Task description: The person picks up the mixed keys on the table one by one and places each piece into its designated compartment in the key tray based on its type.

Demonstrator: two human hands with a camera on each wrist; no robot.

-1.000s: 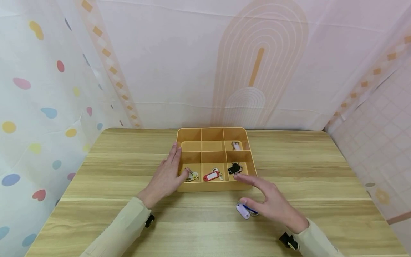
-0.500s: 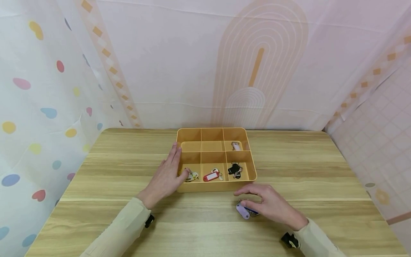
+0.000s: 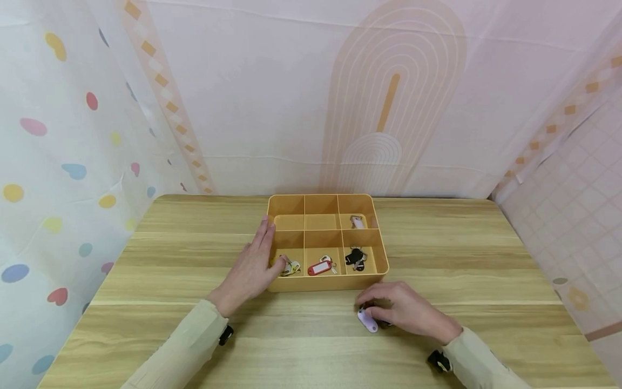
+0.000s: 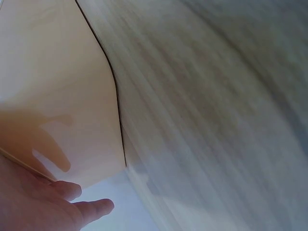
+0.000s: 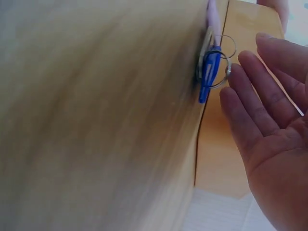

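Note:
A tan box (image 3: 325, 284) with six-way dividers stands on the table, seen whole in the head view. My left hand (image 3: 249, 274) rests at its left wall, fingers straight along the side and thumb over the front left corner. In front of the box lie keyrings with a lilac key tag (image 3: 367, 321) and a blue key tag (image 5: 210, 70). Over them hovers my right hand (image 3: 403, 307), fingers slightly bent. The right wrist view shows its fingertips near the metal rings, apart from the blue tag. Part of this bunch is hidden under the hand in the head view.
Front compartments hold a bunch of keys (image 3: 292, 267), keys with a red tag (image 3: 319, 267), and black-headed keys (image 3: 356, 258). A pale tag (image 3: 357, 222) lies in the back right compartment. Patterned cloth (image 3: 272, 108) hangs behind the wooden table (image 3: 461, 254).
My right hand has come down from beside the box's front right compartment to the keys with the lilac and blue tags, its fingers drawing together. My left hand has stayed put.

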